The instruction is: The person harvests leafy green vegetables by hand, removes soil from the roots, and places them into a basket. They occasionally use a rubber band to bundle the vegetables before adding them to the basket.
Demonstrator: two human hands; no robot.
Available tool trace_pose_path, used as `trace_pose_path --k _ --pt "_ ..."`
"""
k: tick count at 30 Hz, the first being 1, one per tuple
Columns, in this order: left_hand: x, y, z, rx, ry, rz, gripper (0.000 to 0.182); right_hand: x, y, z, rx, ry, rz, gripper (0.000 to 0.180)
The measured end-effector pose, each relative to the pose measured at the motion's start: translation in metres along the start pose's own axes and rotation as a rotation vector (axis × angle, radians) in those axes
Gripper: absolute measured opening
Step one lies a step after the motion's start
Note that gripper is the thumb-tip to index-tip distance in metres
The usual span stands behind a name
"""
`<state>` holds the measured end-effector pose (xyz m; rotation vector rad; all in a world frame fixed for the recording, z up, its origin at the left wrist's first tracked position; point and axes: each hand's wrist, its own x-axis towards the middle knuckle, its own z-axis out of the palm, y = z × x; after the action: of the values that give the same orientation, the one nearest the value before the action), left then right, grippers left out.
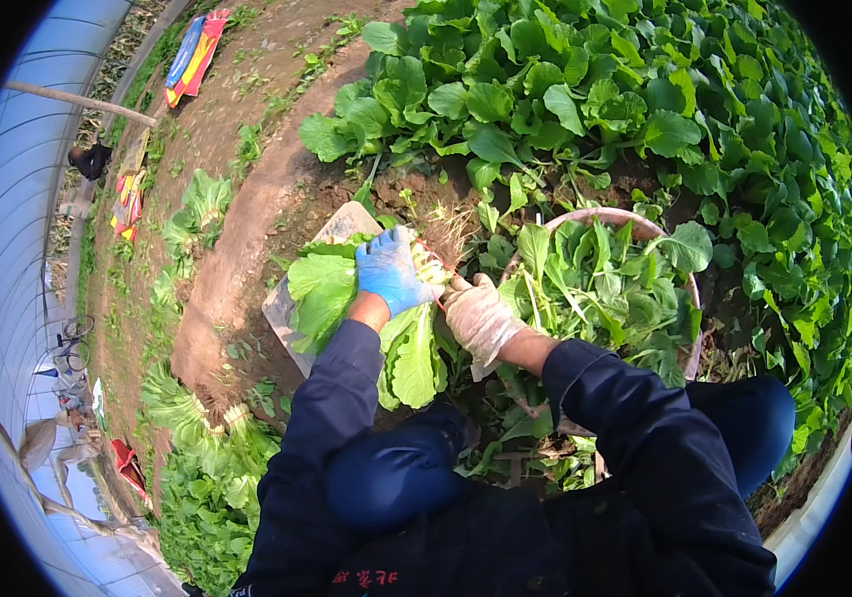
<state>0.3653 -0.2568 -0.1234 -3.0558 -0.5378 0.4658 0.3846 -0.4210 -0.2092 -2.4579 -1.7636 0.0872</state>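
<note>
My left hand (394,272), in a blue glove, presses down on a bunch of leafy greens (325,295). The pale stems and fine roots (449,231) of the bunch point away to the upper right. Around the stems runs a thin red tie (438,304). My right hand (479,313), in a dirty white glove, pinches this tie beside the stem ends; its fingertips are partly hidden. Beneath the bunch lies a pale flat board (282,317), largely covered by leaves. Just right of my right hand is a round tub (605,215) with loose leaves (590,283).
A dense bed of growing greens (590,97) fills the upper right. Bundled greens (179,407) lie along the soil path (220,298) at left. Red-and-yellow bags (198,56) lie farther off. A dark-clothed person (90,160) and a bicycle (75,343) appear near the plastic greenhouse wall (12,216).
</note>
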Motion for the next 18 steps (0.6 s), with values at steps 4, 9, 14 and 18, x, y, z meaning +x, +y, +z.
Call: trace_pose_path --k 4,9,14,18 --pt "0.002 -0.008 -0.005 0.002 -0.093 0.091 0.119 0.001 -0.002 0.021 0.211 0.099 -0.015 0.02" --pt "0.001 -0.017 -0.005 -0.035 -0.084 0.165 0.123 0.011 -0.013 0.044 -0.377 0.11 -0.05 0.025" --pt "-0.003 -0.011 -0.001 -0.047 -0.053 0.101 0.119 0.003 -0.014 0.042 0.156 0.255 0.042 0.025" --pt "-0.009 -0.003 0.001 0.066 0.035 0.058 0.113 0.002 -0.011 0.033 0.165 0.256 0.039 0.015"
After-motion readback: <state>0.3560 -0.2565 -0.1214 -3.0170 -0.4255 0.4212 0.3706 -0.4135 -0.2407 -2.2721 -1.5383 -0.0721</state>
